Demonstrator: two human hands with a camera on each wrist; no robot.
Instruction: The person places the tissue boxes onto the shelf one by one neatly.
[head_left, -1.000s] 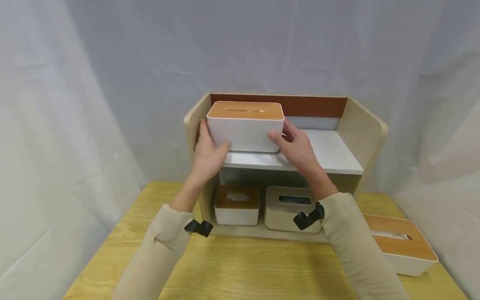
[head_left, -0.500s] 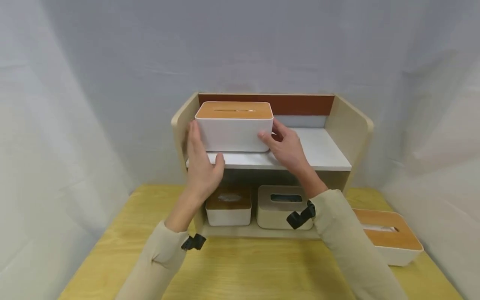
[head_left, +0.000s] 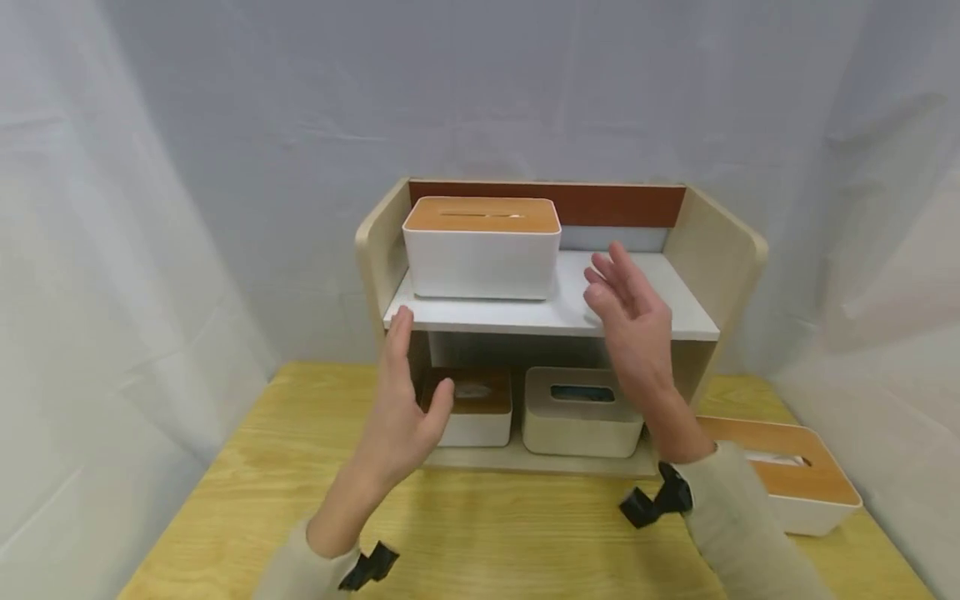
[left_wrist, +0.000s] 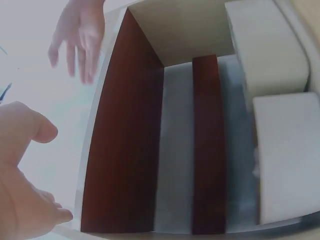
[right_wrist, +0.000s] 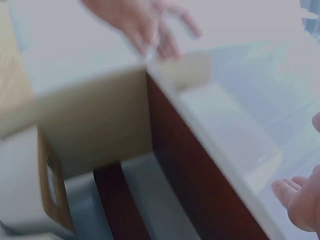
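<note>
A white tissue box with a wood-coloured slotted lid stands on the upper board of a small shelf unit, near its left side panel. Neither hand touches the box. My left hand hovers before the unit's lower left, below the box, fingers straight and thumb apart. Right of the box and in front of the upper board is my right hand, its fingers relaxed and holding nothing. In the left wrist view the left hand is also bare of any object.
In the lower compartment sit a brown-lidded white tissue box, partly behind the left hand, and a beige tissue box. Another wood-lidded tissue box lies on the wooden table at right, partly covered by the right sleeve. White sheeting surrounds the table.
Both hands have let go of the white tissue box, the left first. The left hand has dropped down and toward me; the right has drawn away rightward. The box stays on the upper board.
</note>
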